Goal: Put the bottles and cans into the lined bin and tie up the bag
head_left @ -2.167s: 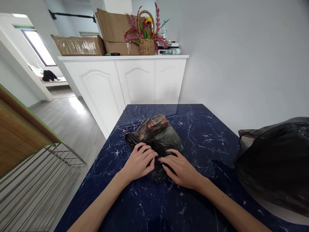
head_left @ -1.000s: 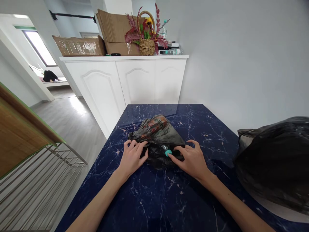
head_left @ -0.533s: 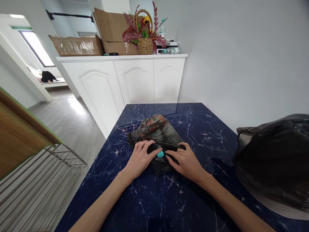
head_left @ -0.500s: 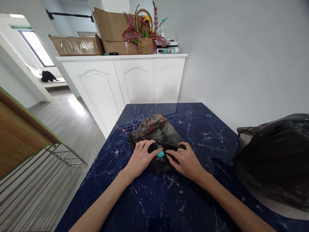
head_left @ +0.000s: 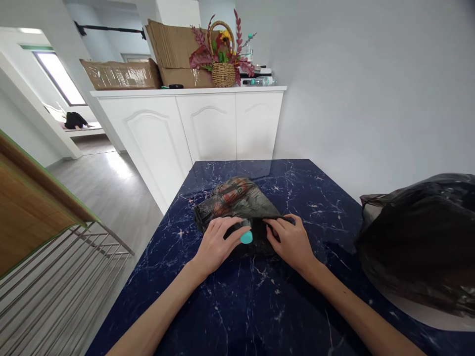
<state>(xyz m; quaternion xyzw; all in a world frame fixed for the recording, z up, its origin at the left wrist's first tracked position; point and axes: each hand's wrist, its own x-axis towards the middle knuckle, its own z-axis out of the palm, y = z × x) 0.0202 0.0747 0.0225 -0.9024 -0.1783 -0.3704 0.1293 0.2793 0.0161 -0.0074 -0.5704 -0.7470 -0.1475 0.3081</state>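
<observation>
A thin black plastic bag (head_left: 243, 198) with reddish contents showing through lies on the dark blue marbled table (head_left: 245, 306). At its mouth, a clear bottle with a turquoise cap (head_left: 246, 238) pokes out toward me. My left hand (head_left: 216, 242) grips the bottle's neck between thumb and fingers, just behind the cap. The bag's edge is pinched in my right hand (head_left: 291, 241), to the right of the cap. Most of the bottle is hidden inside the bag.
A large black bag (head_left: 423, 242) over something white sits at the table's right. Beyond the table stands a white cabinet (head_left: 208, 126) with cardboard boxes (head_left: 122, 74) and a flower basket (head_left: 223, 74). A metal rack (head_left: 100, 247) is at left; a person's dark-clothed legs (head_left: 75, 120) show far off.
More of the turquoise cap and bottle neck shows outside the bag. My right hand has moved slightly right, away from the cap, with the bag's edge.
</observation>
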